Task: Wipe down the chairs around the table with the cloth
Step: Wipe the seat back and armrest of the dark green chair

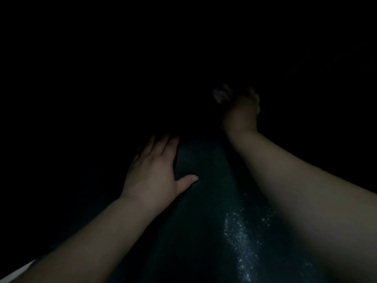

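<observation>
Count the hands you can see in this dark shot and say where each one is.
2. The left hand lies with straight fingers at lower centre-left. The right hand is farther out, upper centre-right, its grip on a pale cloth. Darkness may hide anything else.

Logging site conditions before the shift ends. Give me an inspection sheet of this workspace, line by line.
Surface: dark speckled floor glinting between the arms; otherwise too dark to judge.
Job's things: pale bunched cloth at the right hand; chairs and table not discernible.
Clutter: nothing seen.
Grippers: left hand open with fingers spread; right hand curled, gripping the cloth.
Cables: nothing seen.
Surroundings: near black; a pale edge shows at the lower left corner.
</observation>
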The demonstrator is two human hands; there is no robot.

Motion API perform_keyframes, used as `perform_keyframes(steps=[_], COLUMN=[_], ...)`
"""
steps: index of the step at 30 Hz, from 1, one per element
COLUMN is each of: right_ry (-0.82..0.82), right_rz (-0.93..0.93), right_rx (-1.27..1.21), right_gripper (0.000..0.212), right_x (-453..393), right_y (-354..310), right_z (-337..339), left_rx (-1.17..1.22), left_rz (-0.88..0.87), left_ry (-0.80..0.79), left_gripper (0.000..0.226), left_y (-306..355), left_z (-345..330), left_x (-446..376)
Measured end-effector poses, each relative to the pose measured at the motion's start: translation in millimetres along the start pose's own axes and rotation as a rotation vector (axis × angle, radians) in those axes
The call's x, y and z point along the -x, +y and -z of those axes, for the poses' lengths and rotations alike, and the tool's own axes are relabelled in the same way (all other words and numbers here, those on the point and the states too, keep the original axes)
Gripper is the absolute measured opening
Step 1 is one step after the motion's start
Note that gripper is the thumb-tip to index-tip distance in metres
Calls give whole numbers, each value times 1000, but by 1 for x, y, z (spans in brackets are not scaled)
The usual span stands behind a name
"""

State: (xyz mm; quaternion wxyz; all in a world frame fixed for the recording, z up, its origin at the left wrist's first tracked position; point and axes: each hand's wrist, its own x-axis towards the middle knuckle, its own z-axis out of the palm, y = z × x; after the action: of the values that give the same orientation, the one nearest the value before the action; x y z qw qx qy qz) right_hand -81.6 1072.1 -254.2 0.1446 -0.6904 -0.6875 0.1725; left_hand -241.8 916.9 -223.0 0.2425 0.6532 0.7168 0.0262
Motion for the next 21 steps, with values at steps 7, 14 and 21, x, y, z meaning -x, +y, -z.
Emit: perform_keyframes(steps=[7, 14, 21], right_ry=[124, 6, 72], right_rz=[-89, -75, 137], right_rx=[-54, -67, -99], right_gripper=[33, 41, 46], right_x=[75, 24, 127], right_y=[8, 15, 23], right_z=[12, 6, 26], left_rx=[15, -13, -43], left_rz=[8, 10, -61], left_ry=[-8, -14, -16], left_gripper=[102, 102, 98], left_y=[1, 4, 16], left_z=[2, 1, 5], left_x=[1, -2, -6])
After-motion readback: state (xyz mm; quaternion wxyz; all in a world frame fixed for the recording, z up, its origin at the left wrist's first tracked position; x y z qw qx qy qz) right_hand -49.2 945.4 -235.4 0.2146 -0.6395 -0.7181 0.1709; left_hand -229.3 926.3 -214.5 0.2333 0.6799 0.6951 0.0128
